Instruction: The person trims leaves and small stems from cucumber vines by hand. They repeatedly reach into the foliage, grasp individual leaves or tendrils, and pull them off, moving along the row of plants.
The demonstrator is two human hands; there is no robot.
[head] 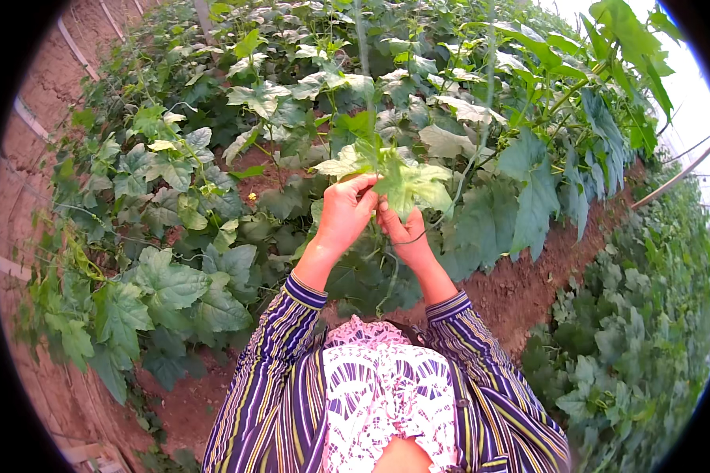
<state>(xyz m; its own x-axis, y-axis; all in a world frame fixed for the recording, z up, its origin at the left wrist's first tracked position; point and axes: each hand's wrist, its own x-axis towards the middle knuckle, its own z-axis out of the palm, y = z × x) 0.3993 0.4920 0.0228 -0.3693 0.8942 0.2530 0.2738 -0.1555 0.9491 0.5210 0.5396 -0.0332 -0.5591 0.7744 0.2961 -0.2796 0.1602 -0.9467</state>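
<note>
My left hand [348, 208] pinches a climbing vine's leafy shoot [411, 182] just below its pale green top leaves. Close beside it on the right, my right hand [406, 229] grips the same shoot's stem, thumb and fingers together, partly covered by a broad leaf. A thin support twine [469, 171] hangs from above, slants down to the right hand and passes across its thumb side. The twine's loose lower part [394, 275] dangles below the hands. The stem between my fingers is mostly hidden.
Dense lobed-leaf vines [171, 284] fill the ground ahead and left. A tall leafy vine [591, 77] leans in at upper right. Bare reddish soil [509, 301] runs between the rows, with more plants [627, 331] on the right. An earthen wall [26, 148] stands left.
</note>
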